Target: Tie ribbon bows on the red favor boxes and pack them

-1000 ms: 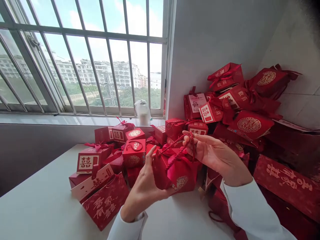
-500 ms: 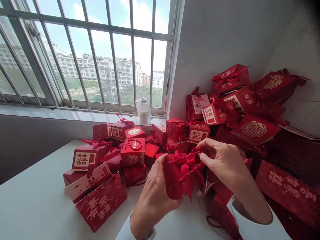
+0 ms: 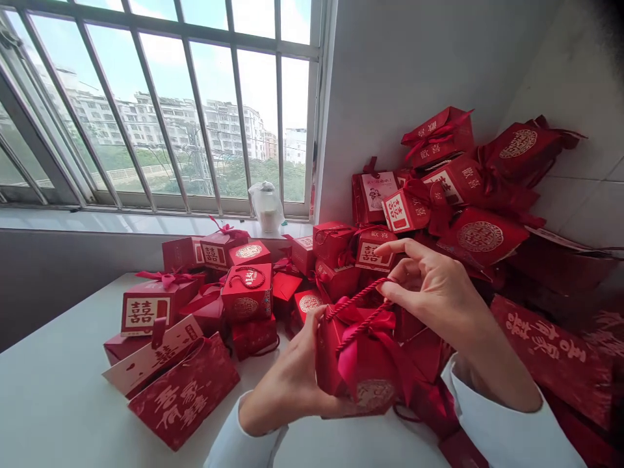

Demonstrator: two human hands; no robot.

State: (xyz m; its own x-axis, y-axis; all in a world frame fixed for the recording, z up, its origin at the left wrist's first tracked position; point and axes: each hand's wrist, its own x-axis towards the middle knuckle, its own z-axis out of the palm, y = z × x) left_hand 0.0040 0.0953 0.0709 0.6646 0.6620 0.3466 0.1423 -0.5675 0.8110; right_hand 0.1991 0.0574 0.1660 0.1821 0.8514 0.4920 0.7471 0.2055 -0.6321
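A red gift box [image 3: 336, 370] with a gold round emblem is held up over the white table. Its top carries a satin ribbon bow [image 3: 350, 364] and a twisted red cord handle [image 3: 358, 329]. My left hand [image 3: 292, 377] grips the box by its left side, thumb along the lower front edge. Above the box's right side, my right hand [image 3: 429, 286] pinches the cord handle between thumb and fingers, with the index finger stretched out. The cord is drawn up in a loop, and the box is tilted so its top and front face show.
Several red gift boxes [image 3: 246, 292] crowd the table [image 3: 58, 377] at left and behind. A taller heap [image 3: 480, 237] leans against the right wall. Red paper bags [image 3: 185, 396] lie at the front left. A plastic-wrapped container [image 3: 267, 208] stands on the sill of the barred window.
The box has turned so its front emblem now faces me. My right hand has opened its index finger outward, and the cord loop is pulled straighter. The view has shifted slightly right.
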